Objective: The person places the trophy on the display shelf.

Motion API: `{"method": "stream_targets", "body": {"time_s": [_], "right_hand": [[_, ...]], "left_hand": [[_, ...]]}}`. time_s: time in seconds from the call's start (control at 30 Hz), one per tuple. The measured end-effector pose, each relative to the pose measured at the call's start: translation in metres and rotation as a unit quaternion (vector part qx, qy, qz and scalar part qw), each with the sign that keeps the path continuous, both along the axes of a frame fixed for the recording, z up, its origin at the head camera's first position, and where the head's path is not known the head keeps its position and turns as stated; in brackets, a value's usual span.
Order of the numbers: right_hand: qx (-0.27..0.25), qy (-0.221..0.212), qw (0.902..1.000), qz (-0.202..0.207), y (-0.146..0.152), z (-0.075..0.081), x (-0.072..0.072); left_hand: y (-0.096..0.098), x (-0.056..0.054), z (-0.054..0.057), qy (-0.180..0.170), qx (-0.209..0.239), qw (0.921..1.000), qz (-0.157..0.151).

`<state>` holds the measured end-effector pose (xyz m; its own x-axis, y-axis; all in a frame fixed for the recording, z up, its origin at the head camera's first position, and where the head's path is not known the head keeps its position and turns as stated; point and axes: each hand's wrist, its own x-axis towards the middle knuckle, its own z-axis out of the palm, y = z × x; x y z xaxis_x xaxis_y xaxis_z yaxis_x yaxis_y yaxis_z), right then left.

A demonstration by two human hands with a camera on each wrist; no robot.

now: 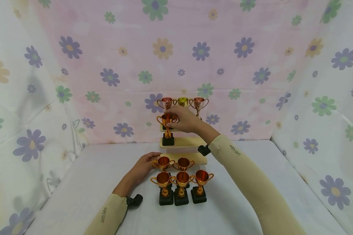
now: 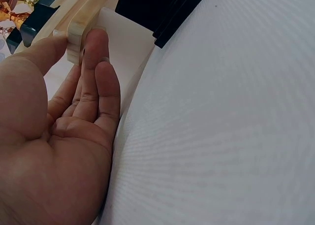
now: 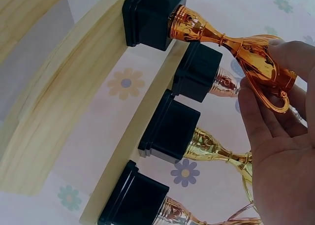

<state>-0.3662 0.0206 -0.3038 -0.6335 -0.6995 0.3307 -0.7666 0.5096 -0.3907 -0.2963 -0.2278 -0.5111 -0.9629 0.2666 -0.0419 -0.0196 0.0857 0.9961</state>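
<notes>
A small orange-gold trophy cup (image 1: 166,121) with a black base stands at the left end of the middle shelf (image 1: 188,141) of a wooden tiered stand. My right hand (image 1: 186,119) pinches its bowl between thumb and fingers, as the right wrist view shows on the trophy cup (image 3: 261,67). Its base rests on the board. Low on the left, my left hand (image 1: 144,165) holds the end of the bottom shelf (image 1: 198,158), thumb on one side of the wood (image 2: 75,35) and fingers on the other.
On the top shelf stand a rose-coloured trophy (image 1: 166,102), a yellow-gold one (image 1: 182,101) and a pinkish one (image 1: 199,103). Several orange-gold trophies (image 1: 182,179) stand on the white-covered table (image 1: 106,169) before the stand. Flowered cloth (image 1: 182,58) hangs behind.
</notes>
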Motion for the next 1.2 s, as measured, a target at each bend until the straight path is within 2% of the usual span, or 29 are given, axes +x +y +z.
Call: {"method": "stream_targets", "body": {"time_s": [0.47, 0.87, 1.2], "right_hand": [[-0.006, 0.000, 1.0000, -0.001, 0.001, -0.003, -0.001], [-0.008, 0.015, 0.9998, 0.009, 0.006, -0.002, 0.004], [-0.054, 0.033, 0.9978, 0.023, 0.028, 0.002, 0.013]], "left_hand": [[0.001, 0.000, 0.000, 0.002, -0.007, 1.0000, 0.004], [0.002, 0.000, -0.001, -0.005, -0.005, 1.0000, 0.003], [0.001, 0.002, 0.003, -0.005, -0.007, 1.0000, 0.001]]}}
